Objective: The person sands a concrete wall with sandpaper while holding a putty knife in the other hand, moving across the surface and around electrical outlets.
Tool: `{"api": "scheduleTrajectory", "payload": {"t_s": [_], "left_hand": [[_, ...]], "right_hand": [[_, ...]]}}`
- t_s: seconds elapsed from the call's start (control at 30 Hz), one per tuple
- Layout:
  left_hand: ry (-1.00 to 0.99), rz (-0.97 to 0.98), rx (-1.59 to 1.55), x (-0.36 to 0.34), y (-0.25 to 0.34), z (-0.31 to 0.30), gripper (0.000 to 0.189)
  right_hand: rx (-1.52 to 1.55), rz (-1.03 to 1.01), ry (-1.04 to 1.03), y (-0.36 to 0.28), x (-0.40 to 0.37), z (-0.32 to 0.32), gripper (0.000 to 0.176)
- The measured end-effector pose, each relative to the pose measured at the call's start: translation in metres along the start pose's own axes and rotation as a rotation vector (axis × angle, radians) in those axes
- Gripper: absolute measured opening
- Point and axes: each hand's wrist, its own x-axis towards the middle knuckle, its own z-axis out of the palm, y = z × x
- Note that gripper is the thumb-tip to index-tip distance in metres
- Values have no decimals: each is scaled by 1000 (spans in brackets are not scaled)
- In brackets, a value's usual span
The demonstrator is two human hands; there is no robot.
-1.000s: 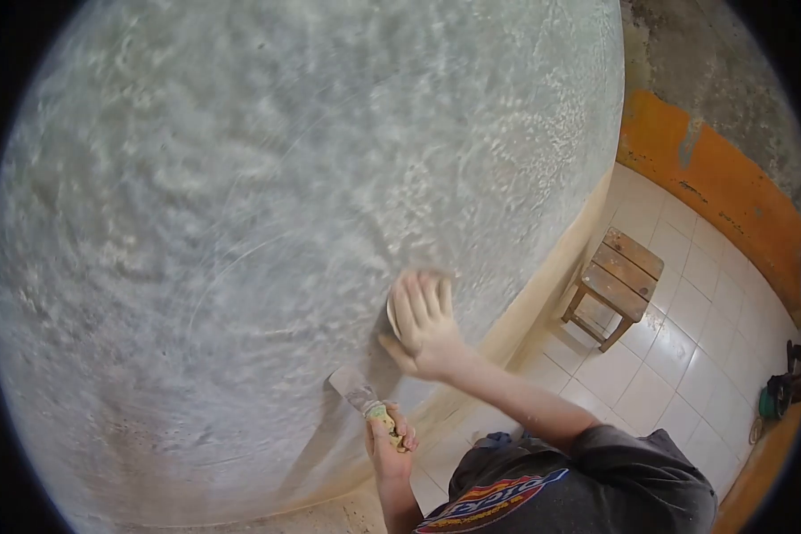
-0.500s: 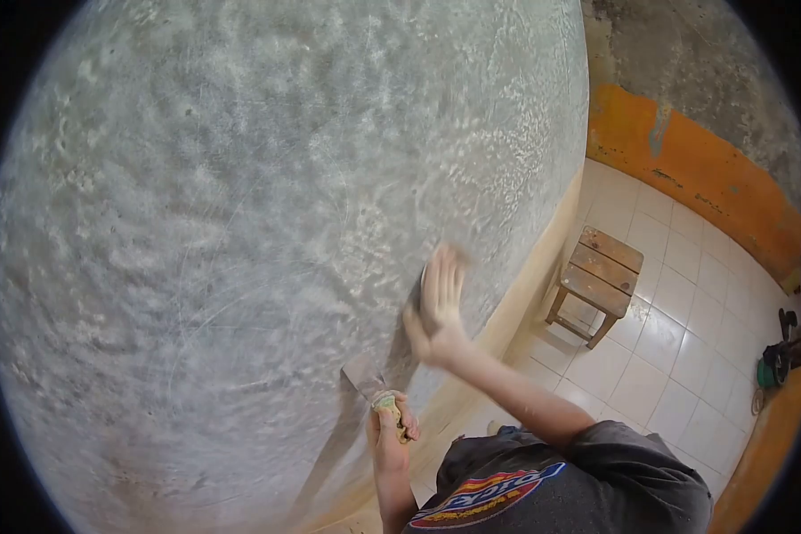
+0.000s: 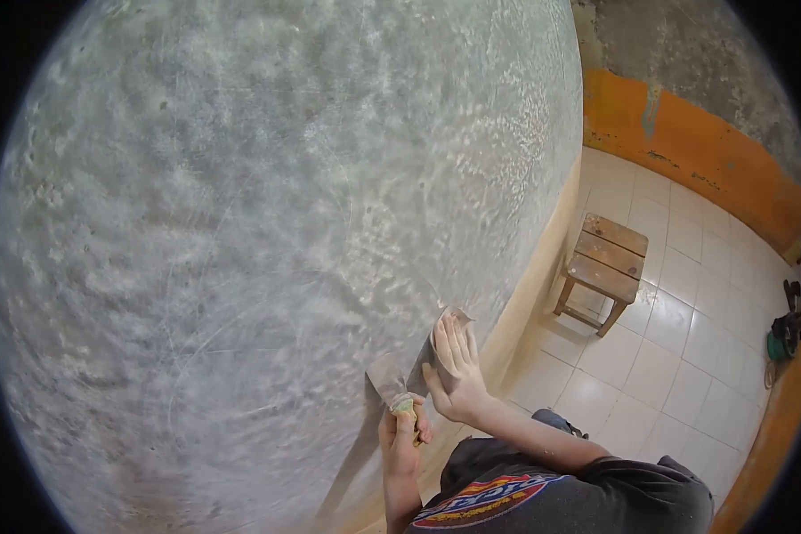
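Note:
My left hand (image 3: 402, 440) is wrapped around the handle of a putty knife (image 3: 387, 378), its wide flat blade angled up and lying close to the wall. Just up and to the right, my right hand (image 3: 458, 369) is laid flat, fingers stretched, over a sheet of sandpaper (image 3: 457, 312). An edge of the sheet shows past the fingertips, and most of it is hidden beneath the palm. The hand presses it against the grey, mottled wall (image 3: 267, 222), which has scratches and rough, bumpy patches.
A small wooden stool (image 3: 605, 258) stands on the white tiled floor (image 3: 659, 356) right of the wall. An orange-painted lower wall (image 3: 685, 151) curves behind it. Dark and green items (image 3: 781, 336) lie at the far right edge.
My right hand has come down the wall with the sandpaper, nearer to the putty knife. The left hand has shifted slightly to the right, still gripping the knife. The view has tilted slightly.

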Motion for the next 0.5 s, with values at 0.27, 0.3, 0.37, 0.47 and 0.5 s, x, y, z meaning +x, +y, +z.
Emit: {"api": "scheduleTrajectory", "payload": {"t_s": [0.27, 0.3, 0.37, 0.47, 0.5], "left_hand": [[-55, -26, 22, 2, 0, -11, 43], [-60, -23, 17, 3, 1, -10, 43], [-73, -29, 15, 2, 2, -10, 43], [-80, -38, 21, 1, 2, -11, 44], [-72, -43, 23, 0, 1, -12, 44]], "right_hand": [[15, 39, -25, -18, 7, -13, 65], [-21, 19, -1, -16, 11, -13, 65], [-40, 10, 41, -11, 26, -20, 65], [-57, 8, 68, -15, 32, -25, 65], [-20, 23, 39, -19, 23, -22, 65]]}}
